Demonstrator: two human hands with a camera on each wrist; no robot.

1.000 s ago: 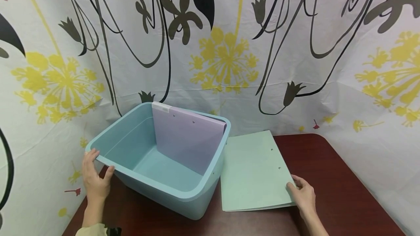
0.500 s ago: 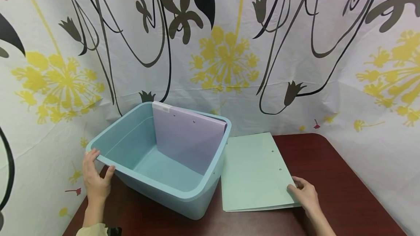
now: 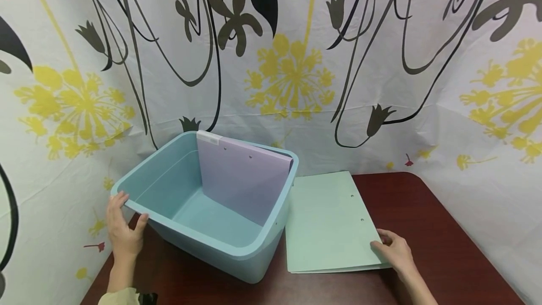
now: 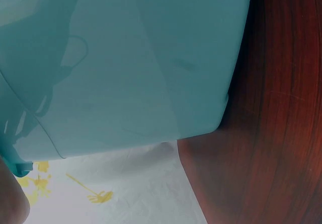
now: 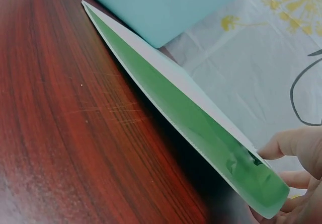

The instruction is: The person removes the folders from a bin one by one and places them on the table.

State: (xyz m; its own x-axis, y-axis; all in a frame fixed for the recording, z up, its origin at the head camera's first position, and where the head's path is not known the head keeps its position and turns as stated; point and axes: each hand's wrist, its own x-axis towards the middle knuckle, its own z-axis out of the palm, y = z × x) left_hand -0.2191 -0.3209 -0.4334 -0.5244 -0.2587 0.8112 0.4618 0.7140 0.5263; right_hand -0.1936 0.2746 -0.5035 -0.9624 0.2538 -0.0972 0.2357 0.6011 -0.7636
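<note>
A light blue plastic bin stands tilted toward me on the table. My left hand holds its near left rim, fingers over the edge and thumb against the rim. Inside the bin, a lilac file folder leans upright against the back wall. To the bin's right lies a pale green file folder with two small rivets. My right hand pinches its right edge, thumb on top and fingers beneath. In the right wrist view the green folder is lifted off the table on that side, its covers slightly parted.
The dark red-brown wooden table extends to the right of the green folder. A white cloth with flower prints hangs behind and along both sides. The bin's right side is close against the green folder's left edge.
My right hand has shifted slightly right and toward me, and the green folder's right side has moved with it. The left hand and bin have stayed in place.
</note>
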